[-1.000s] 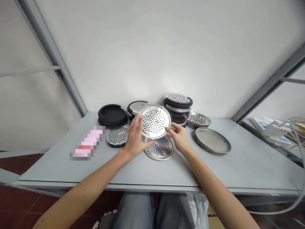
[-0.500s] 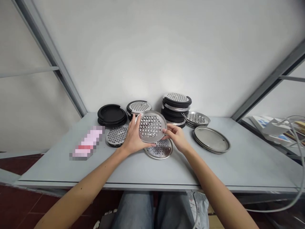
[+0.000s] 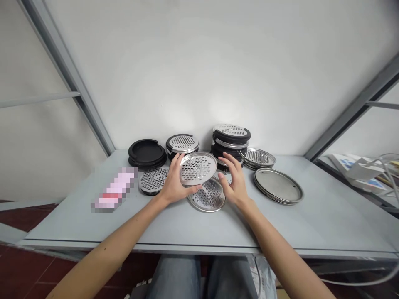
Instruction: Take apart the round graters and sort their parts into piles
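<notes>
My left hand point(image 3: 173, 182) grips the left rim of a round perforated steel grater disc point(image 3: 198, 168), which it holds tilted just above the table. My right hand point(image 3: 234, 180) is open, its fingers spread close to that disc's right rim. Under the held disc lies a second steel grater disc point(image 3: 207, 197). A third perforated disc point(image 3: 152, 181) sits left of my left hand. A tall stack of black-rimmed grater discs point(image 3: 230, 143) stands behind my right hand.
A grey table point(image 3: 311, 220) carries a black lid stack point(image 3: 146, 153), a black-rimmed grater stack point(image 3: 182, 143), a steel grater point(image 3: 259, 158), plain steel lids point(image 3: 278, 186) and a pixelated pink packet point(image 3: 114, 191). A white wall stands behind; papers and a cable point(image 3: 386, 174) lie right.
My right hand has come off the disc's rim and opened, moving slightly right. The disc now rests in my left hand alone and sits lower than a second ago.
</notes>
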The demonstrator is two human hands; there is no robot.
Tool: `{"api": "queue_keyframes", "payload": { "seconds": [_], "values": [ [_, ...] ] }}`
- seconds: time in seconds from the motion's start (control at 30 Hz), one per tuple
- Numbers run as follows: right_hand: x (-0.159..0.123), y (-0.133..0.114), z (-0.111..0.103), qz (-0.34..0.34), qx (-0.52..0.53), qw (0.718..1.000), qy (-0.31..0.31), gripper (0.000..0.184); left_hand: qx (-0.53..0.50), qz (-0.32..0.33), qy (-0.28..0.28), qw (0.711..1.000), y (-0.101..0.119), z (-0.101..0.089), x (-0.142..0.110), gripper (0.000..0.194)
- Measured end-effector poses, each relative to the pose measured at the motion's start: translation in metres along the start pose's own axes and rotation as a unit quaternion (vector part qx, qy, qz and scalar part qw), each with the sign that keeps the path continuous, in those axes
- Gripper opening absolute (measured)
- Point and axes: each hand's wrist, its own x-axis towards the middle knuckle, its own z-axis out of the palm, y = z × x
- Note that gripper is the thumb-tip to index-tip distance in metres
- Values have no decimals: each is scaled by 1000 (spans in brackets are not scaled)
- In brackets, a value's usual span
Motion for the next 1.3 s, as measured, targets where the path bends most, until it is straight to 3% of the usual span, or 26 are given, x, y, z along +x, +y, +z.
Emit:
{"api": "queue_keyframes", "payload": {
  "seconds": [0.2, 0.37, 0.47, 0.6, 0.7, 0.8, 0.87, 0.93, 1.0, 1.1, 1.2, 1.3],
  "values": [
    [0, -3, -3, -140, -1, 990, -30, 44, -62, 3, -12, 998, -4, -4, 3, 100],
    [-1, -3, 0, -141, -3, 988, -64, 27, -101, 7, -41, 994, -5, -5, 3, 99],
    [-1, -2, 1, -109, 17, 993, -50, 17, -146, -1, -30, 989, -11, -7, 4, 101],
    [-1, -1, -4, -43, 41, 997, 39, 15, -210, -7, 6, 978, -21, -8, 7, 109],
    [-1, -3, -17, -7, -3, 990, 138, 16, -211, -7, 10, 977, -21, -6, 6, 98],
    [6, -6, -43, -20, -97, 945, 312, 18, -172, -12, 9, 985, -16, -6, 6, 78],
    [17, -4, -64, -80, -150, 903, 396, 12, -148, -16, 15, 989, -13, -6, 5, 65],
    [31, 7, -83, -150, -186, 874, 423, 12, -145, -19, 24, 989, -12, -7, 6, 53],
    [45, 31, -95, -147, -209, 879, 402, 13, -153, -28, 27, 987, -11, -8, 6, 46],
    [52, 81, -101, -77, -216, 899, 373, 13, -146, -47, 21, 988, -9, -8, 6, 41],
    [44, 131, -96, 19, -247, 909, 335, 14, -116, -17, 8, 993, -4, -7, 5, 33],
    [33, 161, -86, 83, -265, 933, 227, 15, -88, 25, 0, 996, -2, -7, 5, 27]
  ]
}}
